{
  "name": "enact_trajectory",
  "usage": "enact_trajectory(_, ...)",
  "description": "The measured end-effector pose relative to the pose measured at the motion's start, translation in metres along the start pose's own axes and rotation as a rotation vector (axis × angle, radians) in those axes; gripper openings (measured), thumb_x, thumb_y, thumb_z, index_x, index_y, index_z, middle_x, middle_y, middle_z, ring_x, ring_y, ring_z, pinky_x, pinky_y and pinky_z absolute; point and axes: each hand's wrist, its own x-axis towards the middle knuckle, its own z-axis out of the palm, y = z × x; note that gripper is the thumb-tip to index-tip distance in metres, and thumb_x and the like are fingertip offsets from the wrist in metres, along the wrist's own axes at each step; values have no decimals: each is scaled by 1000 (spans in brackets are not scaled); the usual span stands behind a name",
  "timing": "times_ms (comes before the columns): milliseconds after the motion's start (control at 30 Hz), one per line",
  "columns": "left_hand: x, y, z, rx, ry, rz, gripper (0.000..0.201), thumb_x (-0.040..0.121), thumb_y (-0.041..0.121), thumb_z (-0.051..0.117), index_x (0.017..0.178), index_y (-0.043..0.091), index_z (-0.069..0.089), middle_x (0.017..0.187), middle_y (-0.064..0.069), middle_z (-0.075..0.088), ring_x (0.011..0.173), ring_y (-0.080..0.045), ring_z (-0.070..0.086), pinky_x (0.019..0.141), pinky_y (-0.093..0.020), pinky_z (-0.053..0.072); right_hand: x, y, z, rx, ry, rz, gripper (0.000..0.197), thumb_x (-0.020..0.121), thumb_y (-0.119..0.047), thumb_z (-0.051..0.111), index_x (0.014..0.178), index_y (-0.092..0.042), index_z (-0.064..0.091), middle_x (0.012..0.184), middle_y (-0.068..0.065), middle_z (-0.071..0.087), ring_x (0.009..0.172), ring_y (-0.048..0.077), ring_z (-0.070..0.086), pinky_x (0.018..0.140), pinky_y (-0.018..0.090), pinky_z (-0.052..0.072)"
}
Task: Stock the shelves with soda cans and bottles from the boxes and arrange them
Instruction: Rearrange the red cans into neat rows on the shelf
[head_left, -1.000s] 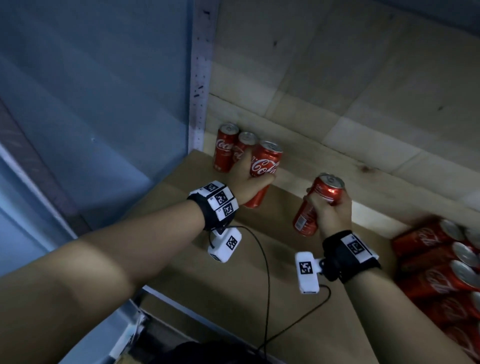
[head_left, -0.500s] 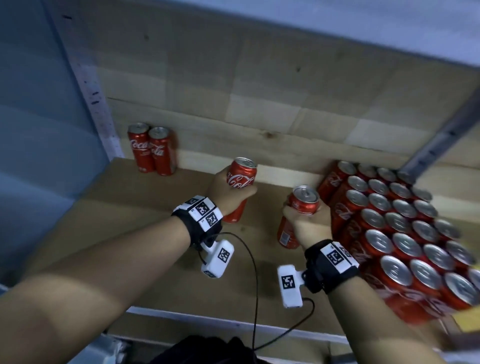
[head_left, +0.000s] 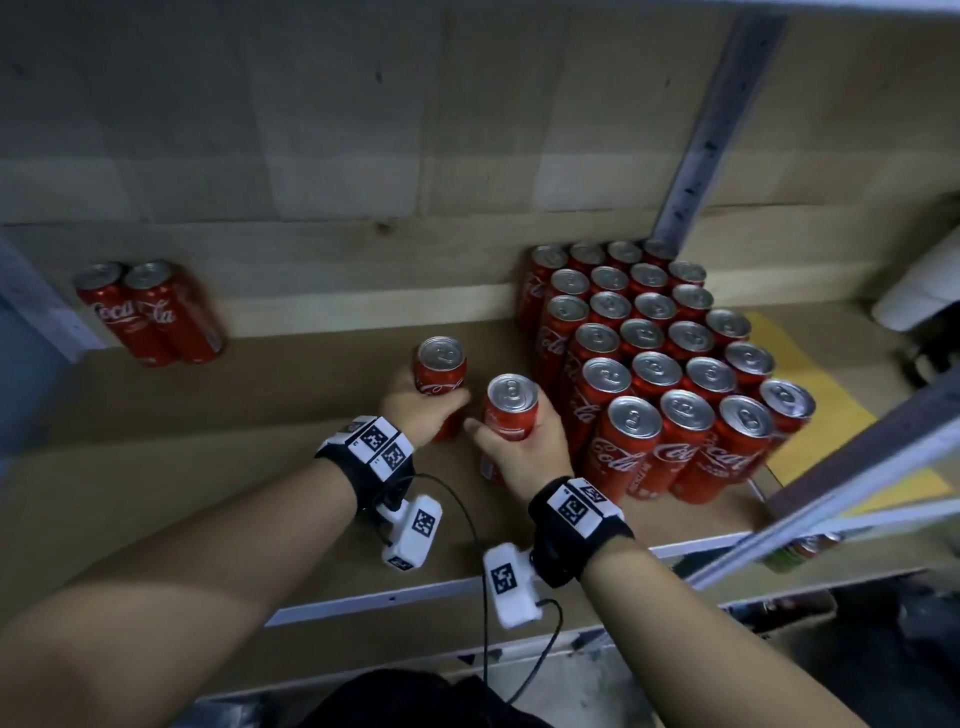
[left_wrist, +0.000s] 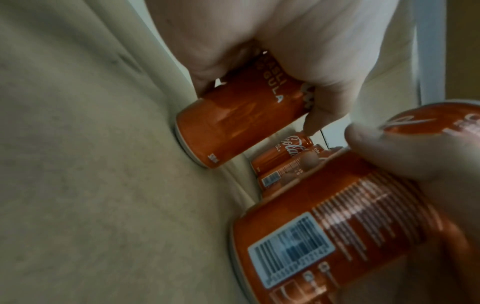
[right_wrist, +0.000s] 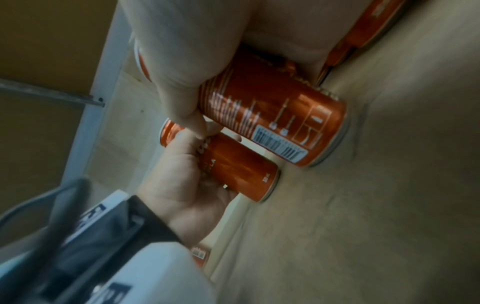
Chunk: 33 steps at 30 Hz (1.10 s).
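My left hand (head_left: 415, 410) grips a red cola can (head_left: 440, 371) upright over the middle of the brown shelf board (head_left: 208, 441); in the left wrist view that can (left_wrist: 241, 121) has its base at the board. My right hand (head_left: 519, 447) grips a second red can (head_left: 510, 410), just left of a dense block of several upright red cans (head_left: 670, 364). In the right wrist view this can (right_wrist: 275, 119) also reaches the board, beside the left hand's can (right_wrist: 239, 166). Two more cans (head_left: 148, 312) stand at the shelf's back left corner.
A wooden back wall (head_left: 363, 156) closes the shelf. A grey perforated upright (head_left: 706, 135) rises behind the can block. The shelf's white front rail (head_left: 374, 597) runs below my wrists. A white object (head_left: 919, 291) sits at the far right.
Both hands have carried their cans rightward from the two cans at the back left towards the big block and lowered them to the board. The view has swung right and down.
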Motion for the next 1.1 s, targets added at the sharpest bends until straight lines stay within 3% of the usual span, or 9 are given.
enact_trajectory(67, -2, -1, -2, 31, 10, 0, 32, 74, 23, 83, 105, 19, 72, 88, 5, 71, 84, -9, 67, 72, -22, 46, -6, 5, -5, -54, -53, 41, 56, 78, -23, 88, 121, -33, 54, 106, -15, 68, 95, -10, 64, 85, 11, 48)
enact_trajectory(200, -5, -12, -9, 175, -28, 10, 32, 76, 33, 82, 103, 18, 72, 91, 1, 73, 88, -18, 69, 82, -31, 52, -22, 19, -20, -163, -130, 93, 72, 82, -33, 83, 143, -35, 45, 126, -16, 64, 117, -2, 59, 107, 28, 45)
enact_trajectory(300, -16, -20, -16, 248, -73, 76, 34, 75, 22, 84, 102, 14, 65, 91, 1, 71, 92, -22, 69, 83, -33, 53, -42, 26, -40, -259, -191, 67, 86, 81, -31, 81, 153, -35, 35, 145, -13, 54, 134, 3, 49, 115, 29, 38)
enact_trajectory(367, -26, -25, -21, 215, -181, 67, 64, 69, 22, 90, 119, 17, 49, 107, 4, 66, 104, -18, 64, 92, -35, 49, -56, 30, -58, -376, -245, 16, 88, 81, -35, 80, 155, -34, 32, 152, -16, 47, 139, 1, 42, 117, 26, 34)
enact_trajectory(433, -31, -30, -24, 203, -268, 78, 113, 50, 47, 97, 138, 23, 31, 129, 6, 58, 120, -14, 57, 104, -37, 45, -66, 32, -74, -526, -316, -42, 85, 84, -38, 78, 156, -34, 32, 154, -16, 42, 141, 0, 37, 117, 21, 30)
enact_trajectory(500, -36, -32, -23, 182, -290, 83, 135, 36, 60, 97, 144, 31, 21, 140, 11, 51, 128, -11, 51, 111, -38, 41, -69, 38, -84, -655, -411, -127, 76, 88, -42, 73, 154, -38, 36, 157, -13, 40, 146, 2, 32, 121, 26, 29)
enact_trajectory(700, -44, -21, -6, 159, -294, 149, 114, 50, 26, 101, 135, 28, 25, 119, 24, 48, 105, 12, 48, 97, -21, 36, -67, 58, -82, -790, -589, -208, 65, 100, -48, 55, 159, -33, 32, 167, -15, 19, 155, 1, 5, 127, 27, 1)
enact_trajectory(867, -37, -21, 9, 115, -343, 146, 116, 40, 45, 99, 131, 32, 28, 131, 13, 56, 121, -6, 56, 110, -37, 43, -70, 64, -74, -880, -553, -235, 66, 102, -51, 46, 161, -29, 27, 169, -9, 19, 157, 9, 6, 128, 35, 3)
enact_trajectory(1100, -32, -19, 30, 106, -415, 183, 115, 47, 49, 96, 138, 26, 30, 133, 11, 58, 123, -5, 57, 112, -39, 44, -73, 67, -71, -903, -500, -262, 72, 96, -60, 34, 160, -28, 30, 168, -9, 22, 156, 10, 10, 127, 32, 3)
